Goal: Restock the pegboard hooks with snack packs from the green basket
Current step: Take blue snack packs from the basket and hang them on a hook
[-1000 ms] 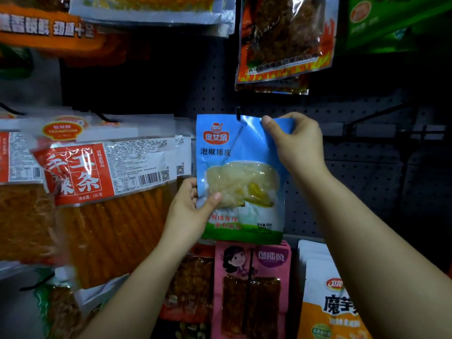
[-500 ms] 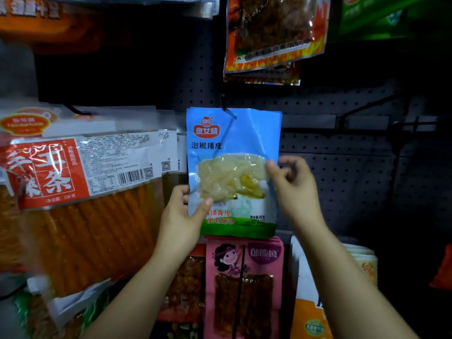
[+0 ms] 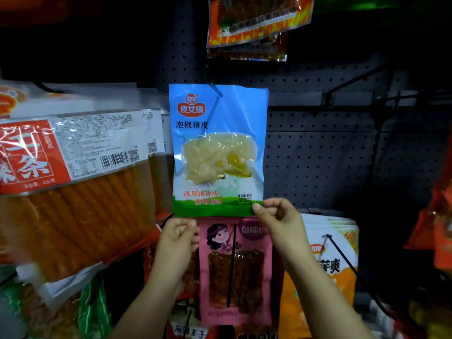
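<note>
A blue snack pack [image 3: 217,148] with pale yellow contents hangs from a black pegboard hook [image 3: 215,88] at the middle of the dark pegboard [image 3: 318,155]. My right hand [image 3: 278,218] pinches the pack's bottom right corner, thumb on the green strip. Just under the pack's bottom left edge is my left hand [image 3: 179,234], its fingers loosely curled and holding nothing. The green basket is out of view.
Large orange stick packs [image 3: 73,192] hang at the left, close to the blue pack. A pink pack [image 3: 234,270] and white-orange packs [image 3: 327,260] hang below on their hooks. A red-orange pack [image 3: 256,23] hangs above. Bare hooks and pegboard lie to the right.
My right hand slid from the pack's top down to its bottom right corner. My left hand let go of the pack's left side and dropped below it. The pack now hangs from the hook.
</note>
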